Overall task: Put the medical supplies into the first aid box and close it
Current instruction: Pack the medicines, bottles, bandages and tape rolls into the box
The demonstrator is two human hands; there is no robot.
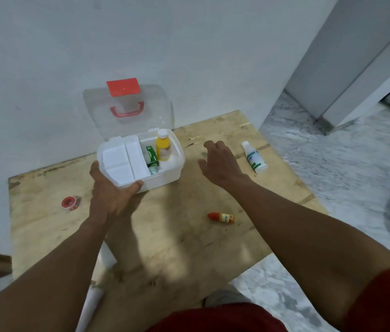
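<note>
From the head view, the first aid box (141,161) sits open on the tabletop (177,236). The left hand (112,190) grips its near corner. The right hand (220,161), fingers apart and empty, probably goes for the white bottle (254,157) next. A small red bottle (222,217) and tape roll (69,202) still wait outside.

dim, soft overall, arm shadows on the table (189,248), wide-angle bending at edges.
</note>
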